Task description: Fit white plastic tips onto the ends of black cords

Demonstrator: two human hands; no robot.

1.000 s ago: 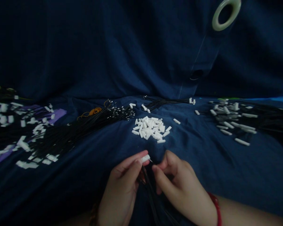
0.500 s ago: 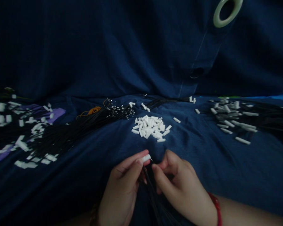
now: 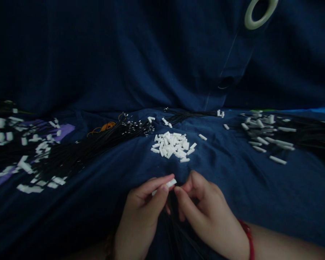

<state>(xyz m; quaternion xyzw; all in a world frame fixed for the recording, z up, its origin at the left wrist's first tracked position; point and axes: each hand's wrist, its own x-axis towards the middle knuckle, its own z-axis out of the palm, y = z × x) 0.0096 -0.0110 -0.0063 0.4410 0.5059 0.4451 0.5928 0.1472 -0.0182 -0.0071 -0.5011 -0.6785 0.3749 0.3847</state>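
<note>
My left hand (image 3: 139,213) pinches a small white plastic sleeve (image 3: 164,187) between thumb and fingertips, tilted across the fingers. My right hand (image 3: 206,213) sits just beside it, with thumb and forefinger closed near the sleeve. Thin black cords (image 3: 176,224) hang down between my hands, and their upper ends are hidden by my fingers. A heap of loose white sleeves (image 3: 172,145) lies on the dark blue cloth (image 3: 233,191) straight ahead, a short reach beyond my hands. A red band circles my right wrist.
A long bundle of black cords with metal ends (image 3: 97,144) lies left of the heap. White-tipped cords (image 3: 265,133) spread at right, and more (image 3: 24,151) on purple fabric at left. A pale curtain ring (image 3: 260,14) hangs on the blue cloth behind.
The white sleeve has turned and now lies more sideways in my left fingers, covering the metal tip seen earlier. Both hands have shifted slightly, and the view has tilted a little.
</note>
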